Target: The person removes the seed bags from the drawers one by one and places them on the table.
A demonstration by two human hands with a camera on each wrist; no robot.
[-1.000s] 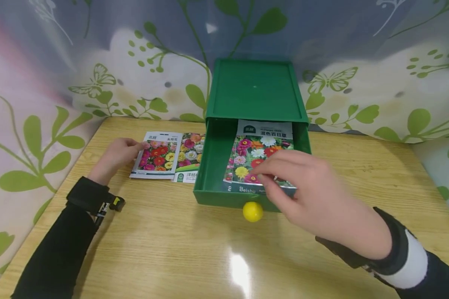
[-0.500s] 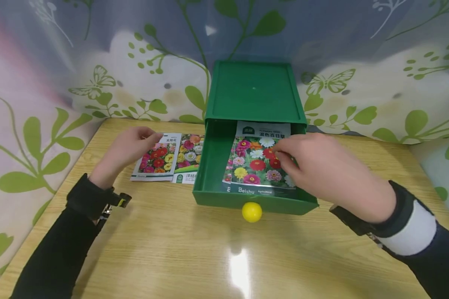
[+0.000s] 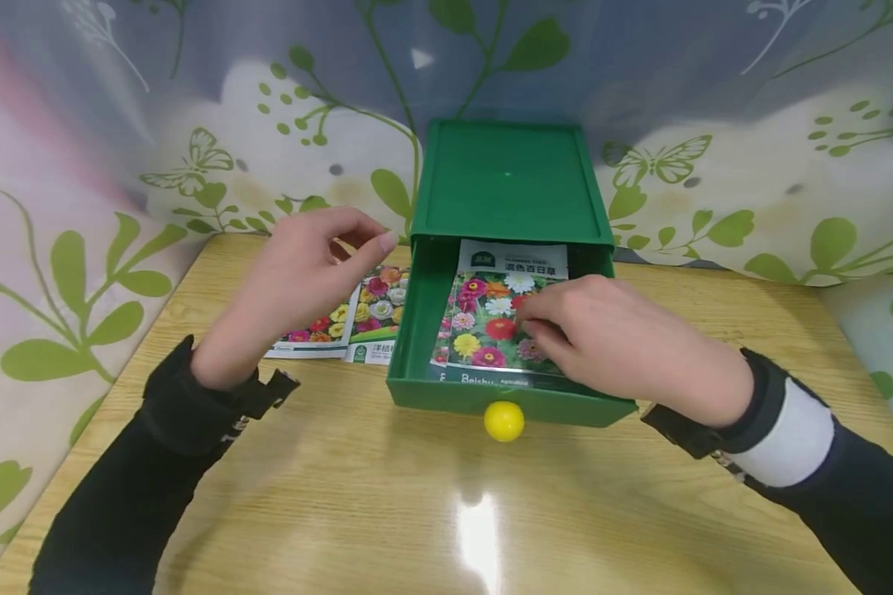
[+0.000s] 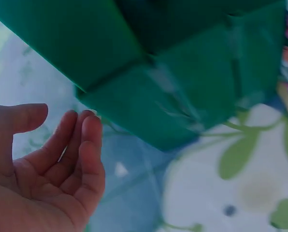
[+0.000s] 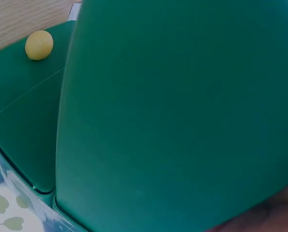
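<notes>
In the head view, my left hand [image 3: 301, 273] is raised over the seed packet with red and yellow flowers [image 3: 308, 337], fingers loosely bent and holding nothing. The left wrist view shows that hand's palm and spread thumb beside the green box [image 4: 207, 77]. My right hand [image 3: 603, 330] reaches into the pulled-out green drawer [image 3: 417, 392]. Its bent thumb and forefinger touch the right part of a zinnia seed packet [image 3: 479, 322], which lies flat on another packet, only its left edge showing. In the right wrist view, green plastic covers most of the hand [image 5: 279, 210].
A second flower packet [image 3: 378, 306] lies on the wooden table [image 3: 342, 487], against the drawer's left side. The box top [image 3: 508, 178] stands near the leaf-patterned backdrop [image 3: 662, 74]. A yellow ball knob [image 3: 503, 421] sticks out from the drawer front.
My left hand has lifted off the left packet and moved up and right. My right hand has shifted back, then slightly left, and the zinnia packet has slid left in the drawer.
</notes>
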